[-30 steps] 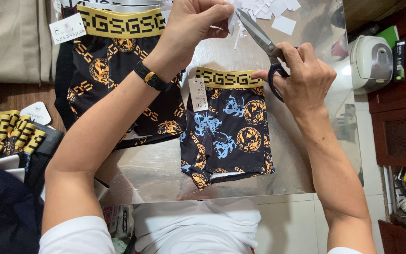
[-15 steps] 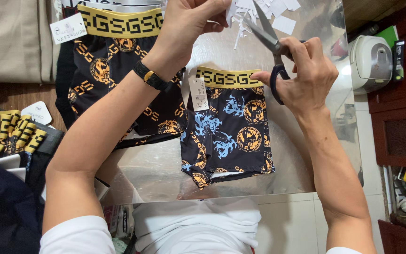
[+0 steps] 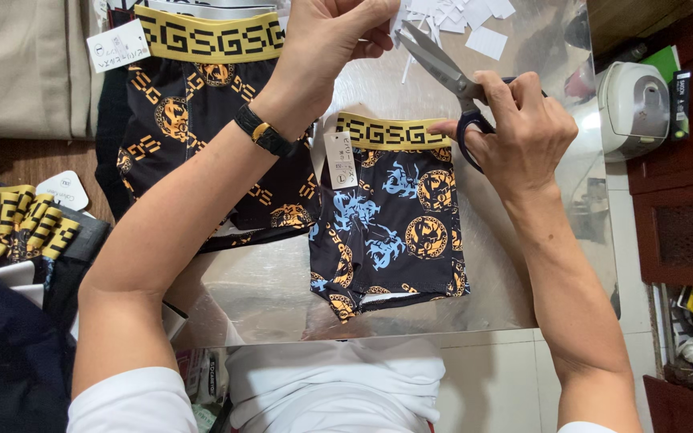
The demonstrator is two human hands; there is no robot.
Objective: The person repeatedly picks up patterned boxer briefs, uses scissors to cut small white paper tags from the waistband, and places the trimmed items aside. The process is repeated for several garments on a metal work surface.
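Note:
My right hand (image 3: 515, 128) grips dark-handled scissors (image 3: 443, 70), blades apart and pointing up-left. My left hand (image 3: 334, 40) is raised over the table, its fingers pinched on a thin white paper strip (image 3: 405, 62) right at the blade tips. Below both hands a pair of small black shorts (image 3: 391, 220) with gold and blue prints and a yellow waistband lies flat, a white tag (image 3: 339, 160) at its left corner. A larger pair of black-and-gold shorts (image 3: 194, 120) lies under my left forearm.
The shiny table top (image 3: 266, 297) carries white paper scraps (image 3: 475, 20) at the far edge. Folded black-and-yellow garments (image 3: 18, 232) are stacked on the left. A white appliance (image 3: 634, 108) stands on the right beside a dark wooden cabinet (image 3: 683, 224).
Both hands have drifted slightly; the scissors have tilted and shifted a little toward my left hand. The shorts on the table have not moved.

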